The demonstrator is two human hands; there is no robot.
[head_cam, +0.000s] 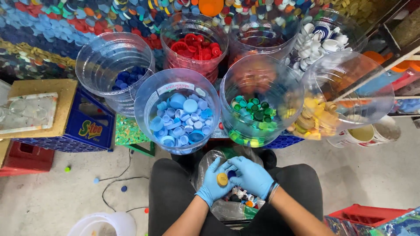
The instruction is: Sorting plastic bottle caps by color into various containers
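Blue caps already part-fill the tub (177,111) on the left, green ones the tub (261,107) to its right. Left fingers (213,182) pinch a yellow cap (222,178), right fingers (250,175) a dark-blue cap (231,174); the bag (227,209) on my lap holds more unsorted.

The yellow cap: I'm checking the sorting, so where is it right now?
In the head view, the yellow cap sits low at centre in the left hand, beside the right hand, above the clear bag.

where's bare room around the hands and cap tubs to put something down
Bare floor lies left of the knee, bordered by the blue crate, cable and white bucket. Crowded: clear tubs touch rim to rim; both gloved hands fill the lap bag.
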